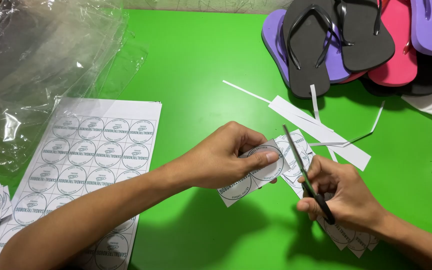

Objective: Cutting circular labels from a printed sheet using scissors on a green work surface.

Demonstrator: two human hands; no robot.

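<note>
Strip of round printed labels (250,176) pinched under the thumb of the left hand (226,157), free end just past the fingertips. Scissors (303,172) gripped in the right hand (343,192), blades nearly closed against the strip's right edge. Cut labels (348,236) beneath the right fingers. Open green table (201,60) beyond the knuckles; paper offcuts (326,135) and flip-flops (346,40) farther out.
</note>
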